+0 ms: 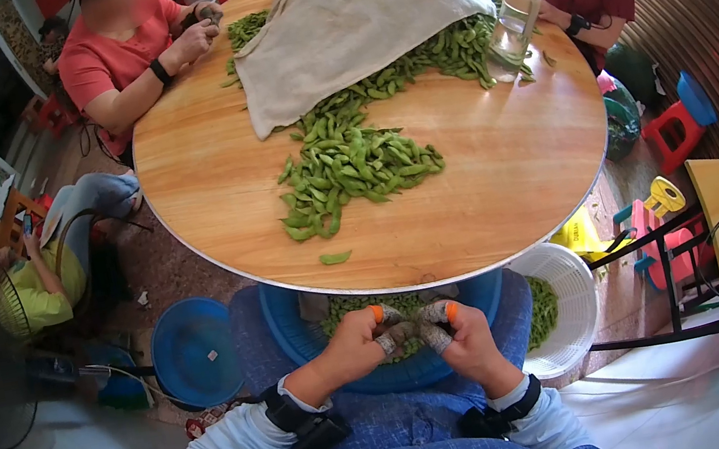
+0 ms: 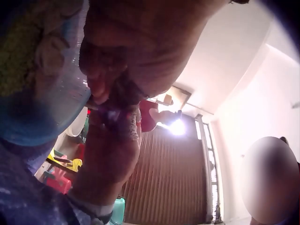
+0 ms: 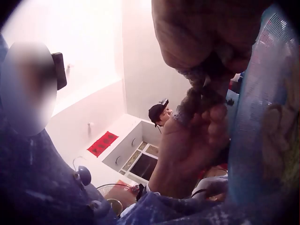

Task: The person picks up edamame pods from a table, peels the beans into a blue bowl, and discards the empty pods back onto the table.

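Observation:
My left hand [image 1: 354, 343] and right hand [image 1: 468, 337] meet fingertip to fingertip over a blue basin [image 1: 278, 320] in my lap. Grey, worn covers wrap the fingertips, with orange bands on the thumbs. Both hands pinch a green soybean pod, mostly hidden by the fingers. Shelled green beans [image 1: 357, 306] lie in the basin below. Ahead, a heap of soybean pods [image 1: 358, 162] spreads on the round wooden table [image 1: 210, 193], and a single pod [image 1: 336, 257] lies near its front edge. In the wrist views the curled fingers are dark and close together.
A pale cloth [image 1: 362, 22] covers more pods at the back, with a glass jar [image 1: 515, 29] beside it. Two people sit across the table. A white basket [image 1: 586, 309] holding green pods stands at my right, an extra blue basin [image 1: 194, 350] at my left.

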### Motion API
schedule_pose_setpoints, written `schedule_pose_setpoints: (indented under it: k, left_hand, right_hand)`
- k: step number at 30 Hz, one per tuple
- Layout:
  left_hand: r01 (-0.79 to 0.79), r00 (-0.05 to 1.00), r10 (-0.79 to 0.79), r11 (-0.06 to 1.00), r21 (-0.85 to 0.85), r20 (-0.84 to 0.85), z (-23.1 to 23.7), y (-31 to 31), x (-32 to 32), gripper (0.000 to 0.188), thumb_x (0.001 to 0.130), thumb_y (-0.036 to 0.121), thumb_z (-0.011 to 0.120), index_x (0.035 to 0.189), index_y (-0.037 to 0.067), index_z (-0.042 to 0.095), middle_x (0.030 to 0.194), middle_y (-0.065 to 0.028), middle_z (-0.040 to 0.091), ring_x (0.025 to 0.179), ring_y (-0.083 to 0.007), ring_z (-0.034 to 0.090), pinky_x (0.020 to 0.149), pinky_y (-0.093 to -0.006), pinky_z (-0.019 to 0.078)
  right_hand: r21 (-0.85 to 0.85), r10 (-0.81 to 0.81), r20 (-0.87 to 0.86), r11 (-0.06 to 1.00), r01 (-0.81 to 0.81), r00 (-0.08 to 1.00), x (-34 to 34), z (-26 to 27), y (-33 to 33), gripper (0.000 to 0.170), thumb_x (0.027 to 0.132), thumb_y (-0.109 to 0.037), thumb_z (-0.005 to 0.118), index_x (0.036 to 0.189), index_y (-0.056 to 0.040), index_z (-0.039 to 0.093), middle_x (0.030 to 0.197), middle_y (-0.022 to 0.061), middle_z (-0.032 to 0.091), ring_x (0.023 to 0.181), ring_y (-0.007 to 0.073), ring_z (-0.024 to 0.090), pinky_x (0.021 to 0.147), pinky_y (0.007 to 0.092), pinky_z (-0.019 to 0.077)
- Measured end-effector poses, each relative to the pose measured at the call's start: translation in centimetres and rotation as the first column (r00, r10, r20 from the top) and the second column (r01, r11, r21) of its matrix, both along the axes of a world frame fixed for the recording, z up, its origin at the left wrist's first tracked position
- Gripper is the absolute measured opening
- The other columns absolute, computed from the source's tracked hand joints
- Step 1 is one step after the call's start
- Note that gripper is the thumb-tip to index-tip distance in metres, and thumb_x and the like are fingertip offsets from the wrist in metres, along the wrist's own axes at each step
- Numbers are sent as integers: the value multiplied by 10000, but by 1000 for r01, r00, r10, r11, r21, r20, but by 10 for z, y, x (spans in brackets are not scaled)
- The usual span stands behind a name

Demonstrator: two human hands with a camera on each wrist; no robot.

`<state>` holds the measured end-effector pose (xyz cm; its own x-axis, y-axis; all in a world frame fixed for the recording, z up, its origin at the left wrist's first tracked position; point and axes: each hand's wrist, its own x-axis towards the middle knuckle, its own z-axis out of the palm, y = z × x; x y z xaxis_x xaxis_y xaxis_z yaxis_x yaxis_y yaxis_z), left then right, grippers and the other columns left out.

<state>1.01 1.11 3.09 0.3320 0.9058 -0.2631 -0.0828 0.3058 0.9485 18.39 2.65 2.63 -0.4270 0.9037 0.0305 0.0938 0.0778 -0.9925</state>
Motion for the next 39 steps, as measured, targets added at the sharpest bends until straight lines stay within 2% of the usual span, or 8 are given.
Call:
schedule_pose_setpoints:
  k: [7, 12, 15, 20, 26, 33, 37, 39]
  left_hand:
    - [-33, 996, 30, 999, -27, -88, -17, -1, 2, 133, 772, 29, 491, 893, 6, 539, 707, -30, 563, 583, -77, 506, 510, -209, 417]
    - [34, 988, -47, 995, -91, -149, -21, 3, -6, 148, 791, 82, 492, 901, 11, 560, 671, -50, 569, 562, -108, 512, 521, -225, 409]
    - [92, 836, 246, 818, 568, -490, -5, 4, -13, 167, 792, 111, 513, 912, 4, 561, 684, -95, 575, 591, -156, 549, 547, -253, 427]
    - [-18, 560, 545, 761, 649, -624, 25, 25, -46, 186, 750, 170, 572, 868, 27, 577, 726, -140, 568, 657, -275, 563, 572, -340, 440]
    - [158, 406, 582, 715, 681, -705, 20, 47, -47, 158, 709, 171, 608, 785, 35, 592, 689, -132, 545, 638, -308, 539, 555, -377, 428]
    - [116, 583, 598, 609, 785, -550, 23, 56, -20, 174, 721, 191, 612, 770, 26, 589, 675, -144, 560, 611, -309, 550, 543, -372, 435]
    - [-51, 169, 626, 777, 627, -761, 30, 66, -47, 251, 698, 272, 611, 745, 33, 549, 673, -143, 567, 580, -325, 547, 529, -417, 432]
    - [-10, 128, 637, 768, 641, -761, 19, 74, -55, 273, 683, 286, 618, 733, 30, 534, 651, -145, 565, 566, -327, 545, 523, -416, 432]
  right_hand:
    - [120, 13, 116, 992, -27, 993, -8, 4, 1, 173, 703, 5, 520, 869, 1, 570, 771, 100, 591, 708, 148, 543, 660, 269, 431]
    - [-116, -52, 16, 992, 53, 999, -1, -20, 1, 142, 734, -32, 529, 864, 2, 575, 773, 72, 604, 693, 129, 544, 646, 257, 433]
    - [-201, -198, 34, 959, 201, 980, 30, -21, 3, 140, 754, -73, 545, 862, 6, 585, 774, 51, 601, 699, 118, 539, 637, 246, 437]
    - [-318, -771, 28, 596, 737, 636, 132, -39, 1, 143, 760, -121, 540, 876, -43, 568, 657, 8, 526, 518, 56, 446, 414, 169, 325]
    - [-659, -932, -15, 281, 697, 362, 237, -103, -27, 134, 782, -109, 491, 915, -91, 502, 650, 12, 505, 503, 89, 459, 380, 196, 332]
    - [-534, -922, -15, 334, 777, 387, 217, -100, -24, 127, 796, -129, 510, 912, -77, 514, 656, 10, 504, 521, 79, 449, 400, 193, 319]
    - [-302, -817, -21, 554, 776, 576, 187, -68, -21, 168, 799, -122, 526, 946, -42, 538, 673, 15, 517, 540, 69, 451, 442, 188, 336]
    - [-130, -700, 53, 702, 700, 712, 159, -45, -19, 175, 789, -113, 540, 936, -21, 564, 696, 31, 549, 561, 76, 470, 477, 196, 359]
